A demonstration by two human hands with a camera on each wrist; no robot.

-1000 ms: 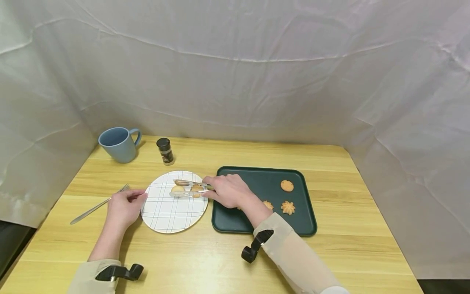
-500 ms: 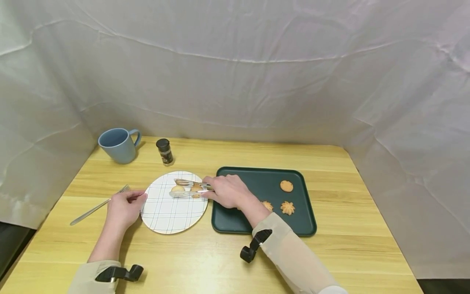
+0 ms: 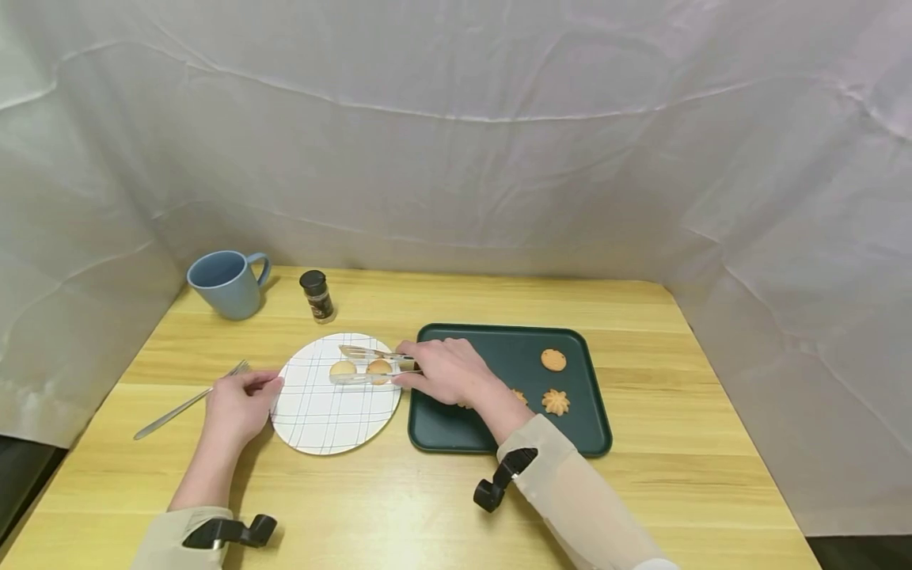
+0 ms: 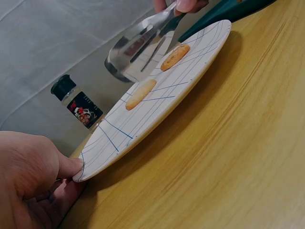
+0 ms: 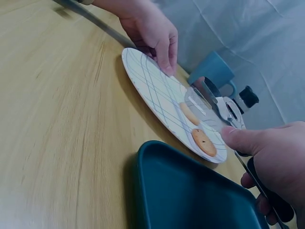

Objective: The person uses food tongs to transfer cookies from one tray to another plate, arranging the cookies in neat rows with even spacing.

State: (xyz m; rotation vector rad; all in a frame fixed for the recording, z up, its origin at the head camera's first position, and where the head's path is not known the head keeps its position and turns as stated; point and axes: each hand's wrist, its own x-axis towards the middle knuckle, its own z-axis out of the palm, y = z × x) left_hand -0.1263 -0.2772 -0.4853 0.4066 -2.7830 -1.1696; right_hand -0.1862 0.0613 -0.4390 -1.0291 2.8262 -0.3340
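On a white plate (image 3: 313, 423) with a blue line pattern lie two round cookies, a pale one (image 3: 342, 368) and a browner one (image 3: 379, 367). My left hand (image 3: 238, 405) pinches the plate's left rim, thumb on top in the left wrist view. With my right hand (image 3: 449, 372) I grip metal tongs (image 4: 136, 55), their two arms spread. They stand above the plate, and both cookies show between the arms in the head view. Both cookies (image 4: 175, 57) rest on the plate in the left wrist view, the tongs apart from them.
Right of the plate, under my right forearm, is a dark green tray (image 3: 499, 340) with a round cookie (image 3: 553, 360) and flower-shaped cookies (image 3: 556, 402). A blue mug (image 3: 226, 286) and a black-capped spice jar (image 3: 317, 297) stand behind the plate. A fork (image 3: 171, 413) lies left.
The tongs have spread and come off the browner cookie, which now shows more fully between their arms. My left hand stays at the plate's rim.
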